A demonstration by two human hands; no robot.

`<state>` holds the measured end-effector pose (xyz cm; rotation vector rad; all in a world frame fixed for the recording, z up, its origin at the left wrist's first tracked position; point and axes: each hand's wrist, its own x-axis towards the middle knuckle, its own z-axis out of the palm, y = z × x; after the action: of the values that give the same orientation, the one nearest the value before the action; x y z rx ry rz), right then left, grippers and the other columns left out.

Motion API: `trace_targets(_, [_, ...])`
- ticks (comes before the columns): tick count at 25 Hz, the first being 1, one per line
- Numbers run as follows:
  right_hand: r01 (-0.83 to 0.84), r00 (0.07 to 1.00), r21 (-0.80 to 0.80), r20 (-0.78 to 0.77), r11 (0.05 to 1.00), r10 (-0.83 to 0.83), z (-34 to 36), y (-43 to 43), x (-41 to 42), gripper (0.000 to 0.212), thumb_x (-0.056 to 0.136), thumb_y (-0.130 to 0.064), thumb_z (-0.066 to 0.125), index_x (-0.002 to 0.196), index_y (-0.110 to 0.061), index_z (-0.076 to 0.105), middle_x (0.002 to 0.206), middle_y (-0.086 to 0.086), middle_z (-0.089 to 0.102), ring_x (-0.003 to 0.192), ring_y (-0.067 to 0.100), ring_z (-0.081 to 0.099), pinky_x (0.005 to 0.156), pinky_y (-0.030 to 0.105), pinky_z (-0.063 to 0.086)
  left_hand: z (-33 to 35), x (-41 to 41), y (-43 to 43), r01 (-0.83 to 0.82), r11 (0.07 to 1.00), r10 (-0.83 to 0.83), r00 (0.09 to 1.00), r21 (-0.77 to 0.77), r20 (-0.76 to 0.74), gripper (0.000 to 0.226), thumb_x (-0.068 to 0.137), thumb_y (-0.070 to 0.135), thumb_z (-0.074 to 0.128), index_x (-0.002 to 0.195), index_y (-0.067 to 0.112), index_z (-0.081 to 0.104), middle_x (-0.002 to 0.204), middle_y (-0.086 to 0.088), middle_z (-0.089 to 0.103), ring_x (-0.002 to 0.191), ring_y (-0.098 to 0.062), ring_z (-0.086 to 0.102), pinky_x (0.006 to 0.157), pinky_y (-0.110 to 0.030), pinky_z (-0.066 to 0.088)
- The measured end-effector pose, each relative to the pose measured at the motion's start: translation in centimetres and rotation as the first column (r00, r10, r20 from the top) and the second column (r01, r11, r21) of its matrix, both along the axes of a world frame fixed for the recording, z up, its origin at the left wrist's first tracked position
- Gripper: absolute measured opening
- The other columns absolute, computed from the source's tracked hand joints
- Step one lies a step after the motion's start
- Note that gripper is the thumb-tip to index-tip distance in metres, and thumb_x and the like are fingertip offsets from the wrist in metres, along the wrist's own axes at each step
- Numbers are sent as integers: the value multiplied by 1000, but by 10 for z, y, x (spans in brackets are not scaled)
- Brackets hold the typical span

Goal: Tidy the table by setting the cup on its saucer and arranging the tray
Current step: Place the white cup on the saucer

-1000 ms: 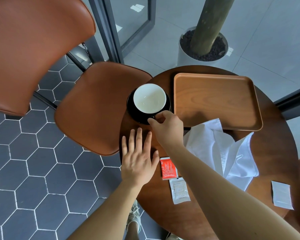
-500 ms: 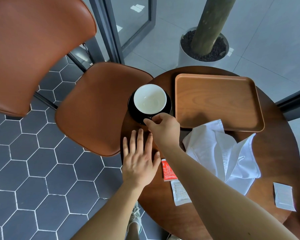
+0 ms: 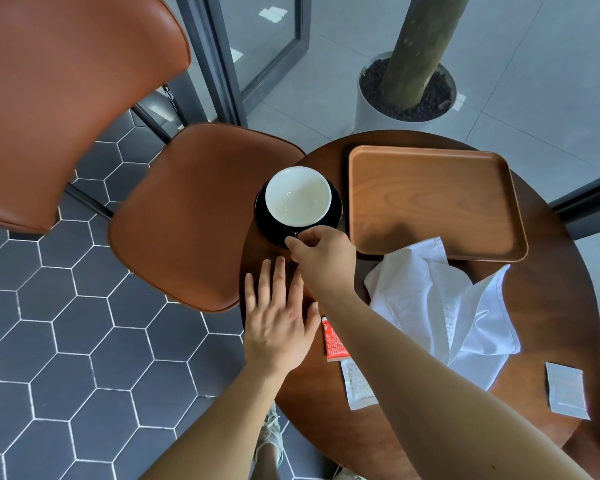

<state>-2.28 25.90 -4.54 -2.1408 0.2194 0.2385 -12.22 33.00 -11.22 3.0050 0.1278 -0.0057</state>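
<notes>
A cup (image 3: 298, 195), black outside and white inside, stands on a black saucer (image 3: 336, 211) at the left edge of the round wooden table (image 3: 551, 306). My right hand (image 3: 323, 254) pinches the cup's handle at its near side. Flat on the table just in front of it lies my left hand (image 3: 279, 320), fingers spread, holding nothing. An empty wooden tray (image 3: 433, 202) lies to the right of the cup. A crumpled white napkin (image 3: 440, 306) overlaps the tray's near edge.
A red sachet (image 3: 333, 341) and a white sachet (image 3: 357, 386) lie near my right forearm, another white sachet (image 3: 567, 393) at the right. A brown chair (image 3: 194, 216) stands against the table's left side. A potted tree trunk (image 3: 409, 74) stands on the floor beyond.
My right hand has shifted slightly at the cup's handle. The cup, the saucer and my left hand stay where they were.
</notes>
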Motion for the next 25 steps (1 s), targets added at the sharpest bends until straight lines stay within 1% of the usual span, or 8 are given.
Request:
trace_targets(4, [4,1000,12,-3,1000,-4,-1,0,0,20,88,-33,70,88,-14,76,76,-3,74,72,12,68,74,30,58,-2,0,0,0,1000,0,1000,-3,2,59,91,46,46,139,12,49,158,-17,34,148,-38,26,119,-60,18])
trace_targets(12, [-25,1000,-1,5,1000,25,-2,-3,-2,20,89,-32,69,95,-14,78,82,-3,76,76,11,69,74,27,57,-4,0,0,-5,1000,5,1000,3,14,60,92,48,47,141,13,48,158,-17,35,149,-38,26,119,-59,18])
trace_targets(17, [-45,997,-9,65,999,46,16,-18,-11,18,89,-24,69,103,-15,76,92,-5,75,85,9,68,81,29,57,-4,1,0,-3,999,4,1000,-39,22,60,92,48,47,143,17,44,157,-16,36,148,-38,26,120,-59,18])
trace_targets(19, [-80,992,-14,95,997,81,34,-37,-15,15,88,-24,70,100,-17,75,89,-8,74,83,6,68,79,26,56,-2,0,0,-14,997,16,999,-72,29,59,93,47,48,145,18,45,157,-14,36,149,-36,26,121,-57,17])
trace_targets(20, [-95,989,-15,110,995,96,43,-51,-17,13,87,-24,71,98,-18,75,86,-10,74,81,5,68,76,23,55,0,0,3,-20,994,25,999,-109,41,57,93,44,52,144,18,48,156,-14,38,148,-35,28,122,-56,17])
trace_targets(22, [-82,981,-48,170,995,89,61,-90,-26,10,85,-23,71,94,-20,75,82,-14,72,80,2,67,72,16,50,5,2,7,-26,976,45,996,-217,79,47,91,33,64,134,14,59,148,-14,48,144,-35,37,120,-57,22])
trace_targets(23, [-52,976,-75,209,996,67,69,-114,-33,8,85,-23,72,92,-22,75,82,-16,73,80,0,67,71,13,49,10,2,8,-21,966,50,993,-259,107,39,89,26,67,126,12,65,139,-14,56,138,-35,45,118,-58,26])
trace_targets(25, [42,964,-101,265,994,-14,81,-162,-49,7,87,-20,71,92,-23,75,84,-15,74,78,1,69,72,13,51,23,2,4,16,951,40,984,-309,173,26,88,19,68,113,11,71,115,-8,68,115,-31,61,109,-53,40])
